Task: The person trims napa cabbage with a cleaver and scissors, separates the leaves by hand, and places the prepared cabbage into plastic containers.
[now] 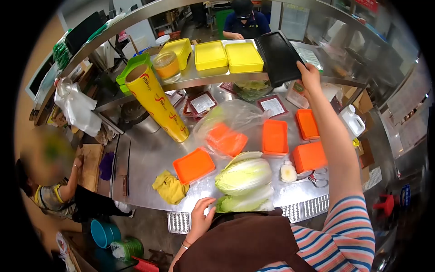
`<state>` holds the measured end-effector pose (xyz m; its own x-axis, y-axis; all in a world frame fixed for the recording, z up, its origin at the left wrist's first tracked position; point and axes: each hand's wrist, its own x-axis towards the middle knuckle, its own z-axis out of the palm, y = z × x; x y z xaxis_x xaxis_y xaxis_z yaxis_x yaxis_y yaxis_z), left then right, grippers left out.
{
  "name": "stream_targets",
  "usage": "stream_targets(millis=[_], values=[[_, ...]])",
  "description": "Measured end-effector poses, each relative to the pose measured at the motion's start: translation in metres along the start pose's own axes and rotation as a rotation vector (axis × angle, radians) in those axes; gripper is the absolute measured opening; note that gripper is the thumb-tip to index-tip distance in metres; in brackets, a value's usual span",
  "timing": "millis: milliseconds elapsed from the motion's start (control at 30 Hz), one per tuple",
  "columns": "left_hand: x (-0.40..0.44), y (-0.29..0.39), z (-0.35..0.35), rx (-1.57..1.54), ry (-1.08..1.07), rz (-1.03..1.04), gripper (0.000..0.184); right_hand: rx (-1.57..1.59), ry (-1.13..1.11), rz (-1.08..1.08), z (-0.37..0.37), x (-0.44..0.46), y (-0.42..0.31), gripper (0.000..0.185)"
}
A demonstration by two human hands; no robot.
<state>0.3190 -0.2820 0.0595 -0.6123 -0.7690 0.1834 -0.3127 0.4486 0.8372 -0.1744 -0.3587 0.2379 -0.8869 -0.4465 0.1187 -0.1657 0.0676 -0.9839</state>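
My right hand [310, 76] grips the near edge of a black tray [280, 55], which is tilted over the right part of the raised metal shelf. My left hand [200, 218] is low at the table's front edge, its fingers apart and nothing in them. Just right of it lie pale green napa cabbages [244, 174]. Orange trays [194, 165] and an orange box [309, 157] stand around them, one partly under a clear plastic bag [231, 119]. A yellow cloth [171, 187] is crumpled nearest my left hand on the left.
Yellow boxes [211, 55] line the shelf [199, 78]. A tall yellow roll [157, 103] stands at the left. A knife [125, 181] lies at the left edge, scissors [317, 178] at the right. One person [247, 22] is behind the shelf, another [59, 192] at the left.
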Motion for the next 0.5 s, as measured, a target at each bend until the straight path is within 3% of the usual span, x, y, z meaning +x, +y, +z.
stream_targets(millis=[100,133,200,267,300,367,433,500], values=[[-0.021,0.001,0.000,-0.072,0.085,-0.177,0.027,0.111,-0.070,-0.022,0.022,0.052,0.028,0.041],[-0.026,0.000,0.002,-0.068,0.084,-0.200,0.027,0.061,0.119,-0.183,0.032,0.051,0.031,0.046],[-0.028,-0.001,0.003,-0.113,0.140,-0.243,0.029,-0.077,0.053,-0.306,0.035,0.063,0.037,0.049],[-0.027,0.002,0.002,-0.037,0.117,-0.245,0.033,-0.516,-0.040,-0.416,0.025,0.060,0.034,0.052],[-0.023,0.005,0.002,-0.021,0.102,-0.215,0.034,-0.533,-0.048,-0.398,0.019,0.041,0.028,0.052],[-0.016,0.011,0.000,-0.016,0.071,-0.204,0.040,-0.837,0.284,-1.202,0.001,-0.023,0.021,0.047],[-0.007,0.011,0.000,0.016,0.054,-0.161,0.040,-0.458,-0.270,-0.883,-0.025,-0.085,0.031,0.039],[0.004,0.011,0.001,0.055,0.013,-0.093,0.041,-0.312,-0.607,-0.441,-0.057,-0.154,0.066,0.030]])
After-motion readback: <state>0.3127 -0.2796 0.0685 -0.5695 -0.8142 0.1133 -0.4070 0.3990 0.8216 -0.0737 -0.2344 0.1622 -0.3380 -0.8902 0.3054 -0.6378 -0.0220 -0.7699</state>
